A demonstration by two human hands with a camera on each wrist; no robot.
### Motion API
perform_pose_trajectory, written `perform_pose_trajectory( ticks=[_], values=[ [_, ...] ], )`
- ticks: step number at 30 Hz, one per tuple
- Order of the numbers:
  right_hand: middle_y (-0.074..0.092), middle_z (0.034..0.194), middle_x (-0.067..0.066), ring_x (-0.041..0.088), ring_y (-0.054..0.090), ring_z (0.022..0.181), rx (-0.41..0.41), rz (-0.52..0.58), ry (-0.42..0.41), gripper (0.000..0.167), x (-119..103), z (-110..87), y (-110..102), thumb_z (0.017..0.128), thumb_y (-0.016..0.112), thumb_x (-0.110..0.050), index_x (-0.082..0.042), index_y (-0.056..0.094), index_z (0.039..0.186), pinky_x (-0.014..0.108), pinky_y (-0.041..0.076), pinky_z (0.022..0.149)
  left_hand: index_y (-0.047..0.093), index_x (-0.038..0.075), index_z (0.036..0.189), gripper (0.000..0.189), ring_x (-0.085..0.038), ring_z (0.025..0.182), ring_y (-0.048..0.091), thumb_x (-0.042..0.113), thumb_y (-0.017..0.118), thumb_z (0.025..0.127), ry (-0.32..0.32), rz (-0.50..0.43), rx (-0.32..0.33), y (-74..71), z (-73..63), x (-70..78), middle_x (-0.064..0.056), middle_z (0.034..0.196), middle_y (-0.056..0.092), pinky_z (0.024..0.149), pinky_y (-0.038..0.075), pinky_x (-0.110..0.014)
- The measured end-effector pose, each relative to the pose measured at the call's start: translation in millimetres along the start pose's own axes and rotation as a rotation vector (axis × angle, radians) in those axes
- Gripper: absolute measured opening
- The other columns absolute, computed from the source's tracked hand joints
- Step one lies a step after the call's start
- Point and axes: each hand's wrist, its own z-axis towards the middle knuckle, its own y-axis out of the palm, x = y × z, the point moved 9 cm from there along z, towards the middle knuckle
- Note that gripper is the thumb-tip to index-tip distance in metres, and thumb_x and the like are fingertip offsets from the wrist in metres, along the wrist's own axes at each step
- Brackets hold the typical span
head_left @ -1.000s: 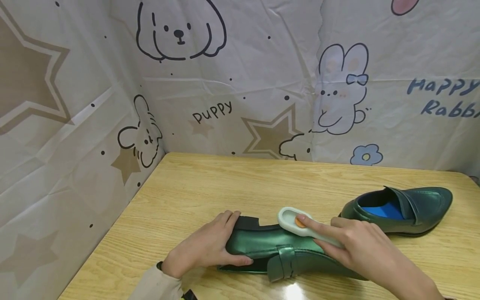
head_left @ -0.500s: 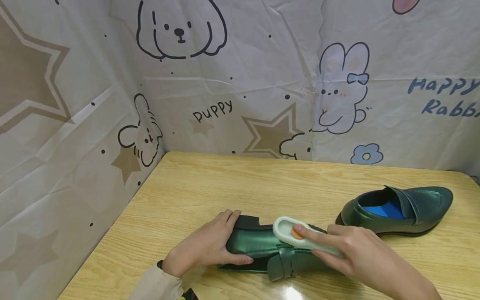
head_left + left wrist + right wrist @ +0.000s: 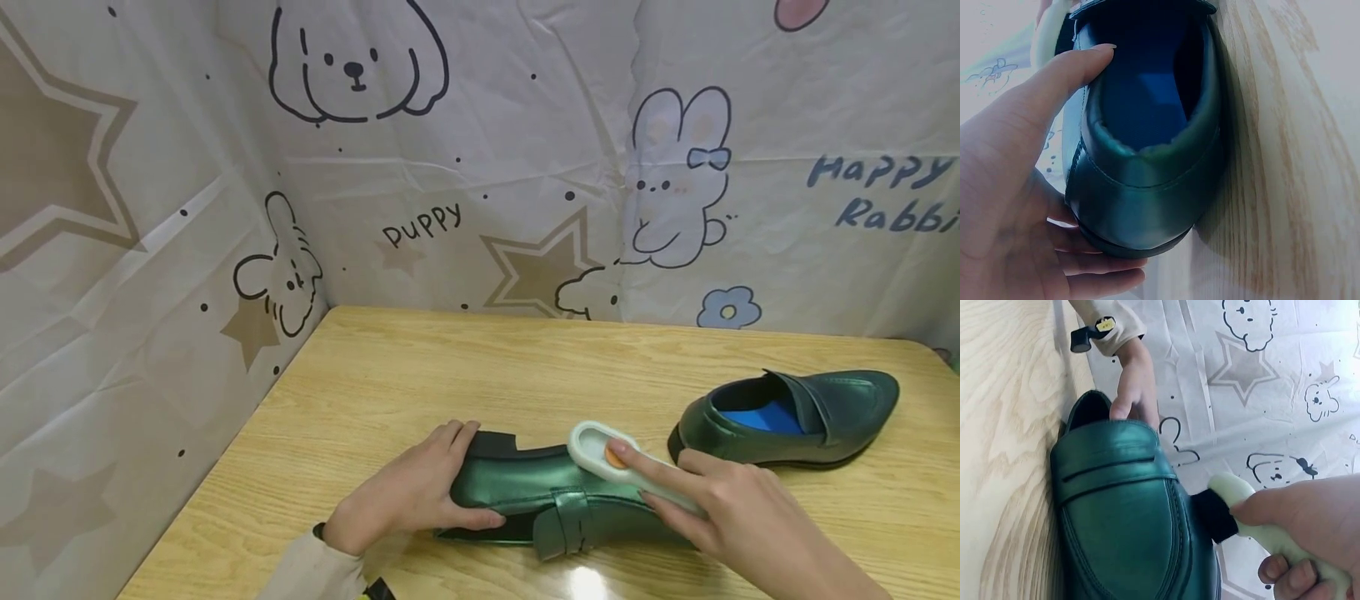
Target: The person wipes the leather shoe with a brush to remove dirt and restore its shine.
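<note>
A dark green loafer [image 3: 517, 483] lies on its side on the table, its sole facing away and its opening toward me. My left hand [image 3: 408, 483] grips it at the heel. In the left wrist view the thumb [image 3: 1079, 65] hooks over the rim of the opening, and the other fingers lie behind the heel. My right hand [image 3: 738, 508] holds a pale green brush [image 3: 1232, 487] by its handle, index finger on the orange button. Its dark bristles [image 3: 1215, 515] touch the loafer's upturned side, as the right wrist view shows.
A second green loafer [image 3: 787, 425] with a blue insole stands upright at the right, just beyond my right hand. The wooden table [image 3: 420, 358] ends at a printed cloth [image 3: 420, 167] that hangs behind it and along the left.
The brush slid left along the loafer's side, then back to the right, with my right hand. My left hand and the loafer it holds stay in place.
</note>
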Motion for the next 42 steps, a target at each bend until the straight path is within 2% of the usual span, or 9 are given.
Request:
perform_pose_trajectory(
  ticks=[3, 8, 11, 19, 23, 26, 29, 38, 42],
  values=[
    [0.033, 0.070, -0.020, -0.008, 0.024, 0.052, -0.022, 0.012, 0.032, 0.063, 2.6, -0.4, 1.5, 0.085, 0.073, -0.029, -0.036, 0.048, 0.142, 0.014, 0.028, 0.046, 0.022, 0.003, 0.152, 0.119, -0.031, 0.133, 0.039, 0.085, 0.051, 0.070, -0.001, -0.002, -0.005, 1.7, -0.2, -0.6, -0.019, 0.149, 0.032, 0.102, 0.041, -0.045],
    [0.032, 0.069, -0.020, -0.008, 0.030, 0.052, -0.213, 0.184, 0.023, 0.058, -5.3, -2.3, 16.1, 0.091, 0.066, -0.030, -0.037, 0.045, 0.144, 0.015, 0.033, 0.046, 0.023, 0.004, 0.151, 0.119, -0.030, 0.132, 0.040, 0.085, 0.051, 0.070, -0.003, 0.002, -0.006, 2.0, 0.1, -1.8, -0.019, 0.148, 0.033, 0.101, 0.042, -0.044],
    [0.032, 0.069, -0.019, -0.008, 0.031, 0.052, -0.243, 0.218, 0.001, 0.054, -9.3, -3.2, 18.2, 0.093, 0.063, -0.033, -0.037, 0.045, 0.144, 0.015, 0.034, 0.046, 0.023, 0.004, 0.151, 0.119, -0.030, 0.131, 0.040, 0.085, 0.052, 0.069, -0.005, 0.006, -0.001, 1.3, 0.4, -1.6, -0.018, 0.148, 0.033, 0.101, 0.042, -0.044],
    [0.026, 0.070, -0.020, -0.007, 0.020, 0.051, -0.070, -0.043, 0.058, 0.074, 2.4, -4.1, 0.5, 0.078, 0.079, -0.023, -0.041, 0.046, 0.142, 0.015, 0.026, 0.044, 0.022, 0.004, 0.152, 0.120, -0.030, 0.131, 0.041, 0.086, 0.051, 0.069, -0.011, 0.002, 0.001, 1.4, 1.1, 0.0, -0.019, 0.149, 0.033, 0.100, 0.043, -0.044],
    [0.027, 0.070, -0.021, -0.008, 0.021, 0.052, -0.033, -0.022, 0.016, 0.071, 0.4, -8.8, 0.9, 0.078, 0.079, -0.024, -0.037, 0.049, 0.141, 0.013, 0.026, 0.045, 0.020, 0.003, 0.152, 0.119, -0.031, 0.134, 0.038, 0.084, 0.051, 0.071, 0.011, 0.005, -0.001, 0.8, 1.0, 2.1, -0.019, 0.151, 0.029, 0.102, 0.041, -0.044],
    [0.027, 0.071, -0.021, -0.009, 0.021, 0.053, -0.019, 0.030, -0.055, 0.060, -7.3, -11.8, 3.2, 0.084, 0.073, -0.031, -0.031, 0.051, 0.141, 0.011, 0.025, 0.046, 0.019, 0.002, 0.153, 0.119, -0.030, 0.136, 0.035, 0.083, 0.051, 0.072, 0.032, 0.021, 0.004, 0.3, 0.4, 4.2, -0.018, 0.152, 0.027, 0.103, 0.040, -0.043],
    [0.026, 0.071, -0.022, -0.009, 0.020, 0.053, -0.014, 0.037, -0.060, 0.055, -7.8, -14.0, 3.5, 0.088, 0.068, -0.036, -0.030, 0.051, 0.141, 0.010, 0.025, 0.045, 0.019, 0.001, 0.152, 0.118, -0.029, 0.136, 0.034, 0.083, 0.051, 0.073, 0.055, 0.035, 0.025, -0.2, 0.6, 6.5, -0.017, 0.153, 0.027, 0.103, 0.040, -0.042],
    [0.024, 0.068, -0.019, -0.005, 0.018, 0.051, -0.050, -0.154, 0.175, 0.073, 26.4, -29.3, -5.6, 0.078, 0.078, -0.030, -0.043, 0.045, 0.142, 0.016, 0.023, 0.045, 0.023, 0.001, 0.152, 0.110, -0.026, 0.137, 0.033, 0.076, 0.053, 0.078, 0.161, 0.087, 0.071, -3.0, 1.2, 21.1, -0.014, 0.151, 0.030, 0.104, 0.039, -0.041],
    [0.025, 0.068, -0.020, -0.007, 0.017, 0.052, 0.041, -0.120, 0.100, 0.047, 17.9, -34.8, -8.0, 0.095, 0.053, -0.047, -0.035, 0.051, 0.140, 0.012, 0.022, 0.044, 0.025, 0.000, 0.150, 0.106, -0.026, 0.134, 0.036, 0.067, 0.063, 0.078, 0.230, 0.167, 0.114, -5.1, 2.3, 30.5, -0.014, 0.146, 0.035, 0.104, 0.039, -0.039]
  ],
)
